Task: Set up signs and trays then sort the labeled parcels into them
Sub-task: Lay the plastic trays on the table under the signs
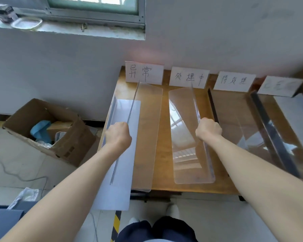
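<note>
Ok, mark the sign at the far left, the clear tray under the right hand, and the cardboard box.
far-left sign point(144, 73), head view, middle of its white face.
second clear tray point(184, 130), head view, bare floor panel.
cardboard box point(72, 145), head view, near outer wall.

Both forearms are bare, no sleeves, watch or rings on the left hand point(118, 135) or right hand point(208, 130). Down below: dark navy trousers point(157, 231) and white shoes point(173, 209).

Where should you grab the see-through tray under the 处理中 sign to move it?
Grip the clear tray by its upright right wall, from above, as the right hand does. That thin standing edge fits a closed fist; the flat base lies flush on the table.
</note>
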